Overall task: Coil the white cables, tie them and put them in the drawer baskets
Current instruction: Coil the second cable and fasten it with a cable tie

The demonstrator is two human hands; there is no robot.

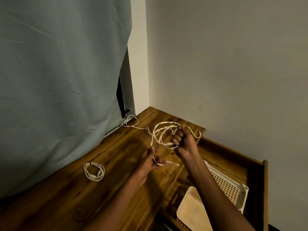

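Two hands work on one white cable, and both have it. The right hand is raised over the far edge of the wooden top, its fingers curled round a bunch of loose loops; the loops hang out from this fist toward the left hand. The left hand is lower and nearer to the person, and it pinches the free part of the cable, with a short end sticking out to the right, under the right wrist.

The run of cable between the hands goes from the left fingers up and away to the right fist — this is the axis which, I think, the next turn will follow. The left hand is nearer to the slack, so it must feed and the right hand must collect.

A loose tail leads away beyond both hands toward the curtain. One tied coil lies left of the left hand. The drawer baskets are below the right forearm — near, but not yet used.
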